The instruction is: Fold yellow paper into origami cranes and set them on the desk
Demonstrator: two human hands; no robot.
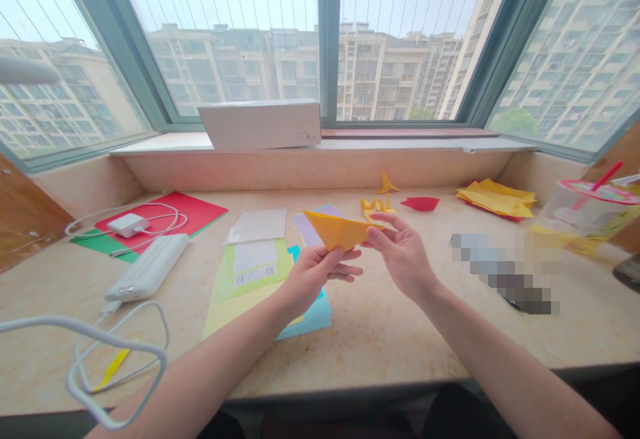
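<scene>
A folded piece of orange-yellow paper (pixel 336 229), roughly triangular, is held up above the table between both hands. My left hand (pixel 320 269) pinches its lower edge with thumb and fingers. At the paper's right corner, my right hand (pixel 400 249) grips with thumb and forefinger. Just behind lie small folded yellow paper pieces (pixel 376 208) and a red folded paper piece (pixel 421 204). Beneath and left of my hands, a spread of coloured paper sheets (pixel 227 312) in pale yellow, green and blue is partly hidden by my left arm.
On the left are red paper (pixel 203 210), a white charger (pixel 129 224), a power strip (pixel 149 269) and looping white cables. Yellow sheets (pixel 495 197) are stacked back right, near a clear cup (pixel 575 216) with a red straw. A white box (pixel 261 124) stands on the windowsill.
</scene>
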